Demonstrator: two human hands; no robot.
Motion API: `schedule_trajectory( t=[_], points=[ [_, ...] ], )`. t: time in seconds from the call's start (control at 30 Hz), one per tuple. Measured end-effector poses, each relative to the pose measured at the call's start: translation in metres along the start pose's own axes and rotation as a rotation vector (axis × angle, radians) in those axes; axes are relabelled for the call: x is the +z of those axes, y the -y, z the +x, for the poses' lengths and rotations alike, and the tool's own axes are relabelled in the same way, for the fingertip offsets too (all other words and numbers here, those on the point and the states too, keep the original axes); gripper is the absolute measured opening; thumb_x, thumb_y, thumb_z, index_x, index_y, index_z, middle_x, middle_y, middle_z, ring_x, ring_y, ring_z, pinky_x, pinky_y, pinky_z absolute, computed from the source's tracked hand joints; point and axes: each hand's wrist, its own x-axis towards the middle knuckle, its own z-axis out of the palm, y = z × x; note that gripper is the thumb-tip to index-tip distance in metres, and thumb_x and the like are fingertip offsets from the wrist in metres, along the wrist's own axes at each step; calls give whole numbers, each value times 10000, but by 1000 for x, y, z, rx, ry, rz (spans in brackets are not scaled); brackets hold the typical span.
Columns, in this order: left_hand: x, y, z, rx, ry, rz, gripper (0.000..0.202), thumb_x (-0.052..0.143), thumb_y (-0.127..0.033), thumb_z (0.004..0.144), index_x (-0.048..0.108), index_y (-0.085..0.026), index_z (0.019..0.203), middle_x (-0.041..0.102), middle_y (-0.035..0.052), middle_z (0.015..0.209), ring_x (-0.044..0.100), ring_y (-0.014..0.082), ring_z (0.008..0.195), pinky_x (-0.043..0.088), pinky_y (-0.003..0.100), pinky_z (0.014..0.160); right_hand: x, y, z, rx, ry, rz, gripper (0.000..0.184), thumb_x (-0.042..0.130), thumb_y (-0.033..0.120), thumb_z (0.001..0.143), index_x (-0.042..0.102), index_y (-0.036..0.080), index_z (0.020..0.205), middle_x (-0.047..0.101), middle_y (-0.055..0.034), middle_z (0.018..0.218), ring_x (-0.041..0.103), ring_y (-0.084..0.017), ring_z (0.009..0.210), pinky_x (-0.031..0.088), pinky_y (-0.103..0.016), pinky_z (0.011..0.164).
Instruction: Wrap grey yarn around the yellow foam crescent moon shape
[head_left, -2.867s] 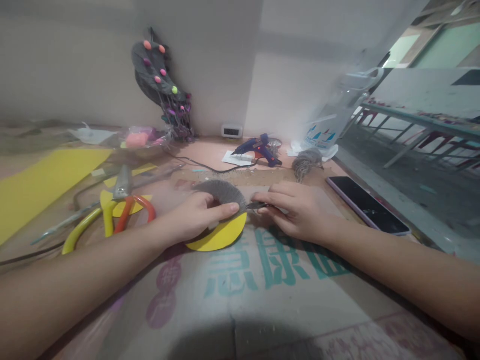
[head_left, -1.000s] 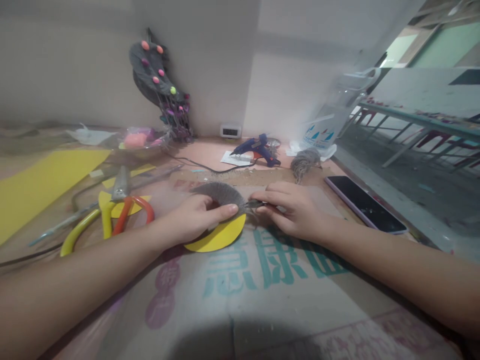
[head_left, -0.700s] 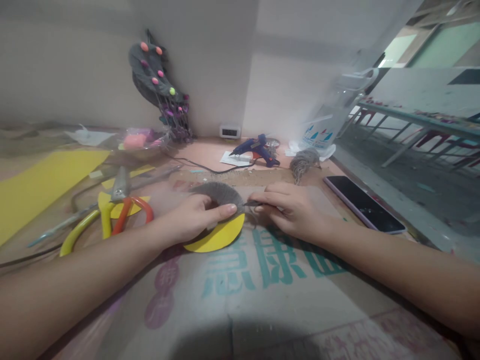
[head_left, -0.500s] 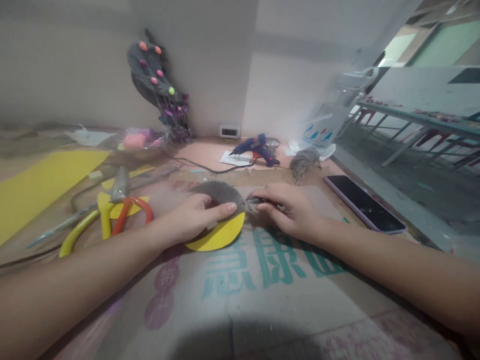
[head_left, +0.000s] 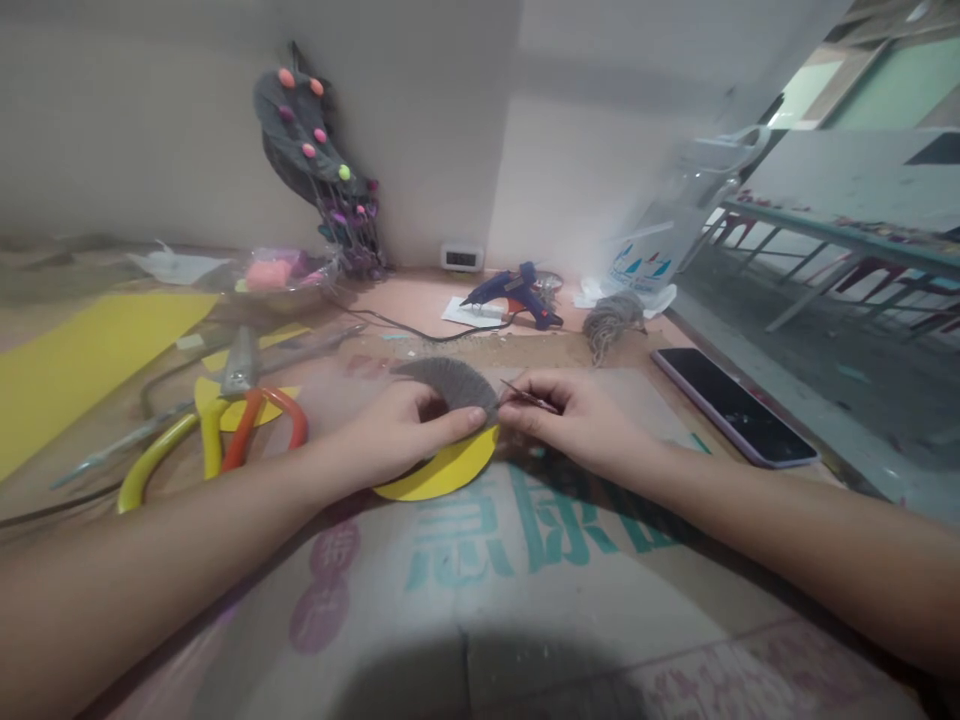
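Observation:
My left hand (head_left: 409,425) grips a yellow card crescent (head_left: 442,472) from its left side, thumb on top. Grey yarn (head_left: 454,385) is wound closely round the crescent's upper part, while the lower part shows bare yellow. At the crescent's right edge, my right hand (head_left: 570,412) is closed in a pinch. A thin, dark, pointed thing (head_left: 529,397) pokes out between its thumb and forefinger; its kind cannot be made out. The right fingertips meet the yarn-covered edge. Both hands are just above a printed cardboard sheet (head_left: 465,600).
Scissors (head_left: 240,400) with yellow and orange handles lie left, near yellow card (head_left: 97,360). Behind are a blue glue gun (head_left: 510,295), a grey yarn bundle (head_left: 613,322) and a small digital clock (head_left: 461,257). A phone (head_left: 735,405) lies right. A decorated grey crescent (head_left: 300,130) leans on the wall.
My right hand has come slightly left, its fingertips now against the crescent's edge. The thin dark thing has turned and shows more clearly. The left hand has shifted slightly right with the crescent.

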Motion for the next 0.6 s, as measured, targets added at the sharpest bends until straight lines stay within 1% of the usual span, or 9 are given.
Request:
schedule_trajectory(
  t=[0.17,0.33,0.4,0.5,0.6],
  points=[
    [1,3,1,11,-27,79,421,537,-553,804,610,-162,666,569,-16,595,471,113,515,303,210,434,2,-6,2,21,81,38,213,643,357,776,594,161,709,505,39,588,451,-87,548,353,-222,521],
    [0,1,1,9,-25,87,398,539,-528,813,620,-165,671,521,-35,558,425,99,485,290,212,433,2,-7,2,-12,129,151,210,577,348,822,584,157,736,477,43,595,424,-81,550,350,-222,525],
    [0,0,1,9,-31,91,393,536,-527,817,641,-169,693,499,-43,534,408,97,470,284,214,434,2,-7,3,-21,105,175,214,574,359,820,587,158,749,466,47,586,414,-80,536,346,-222,511],
    [1,0,1,17,-42,95,403,546,-542,804,650,-170,689,514,-38,540,439,107,489,312,217,454,4,-6,4,-7,47,141,187,633,344,771,602,160,771,500,44,605,435,-81,540,351,-221,508],
    [1,1,1,43,-53,99,409,556,-556,792,657,-171,695,525,-32,544,447,114,500,309,217,457,4,-6,3,20,55,123,180,637,338,772,596,165,749,510,44,600,442,-80,536,346,-219,504]
  ],
)
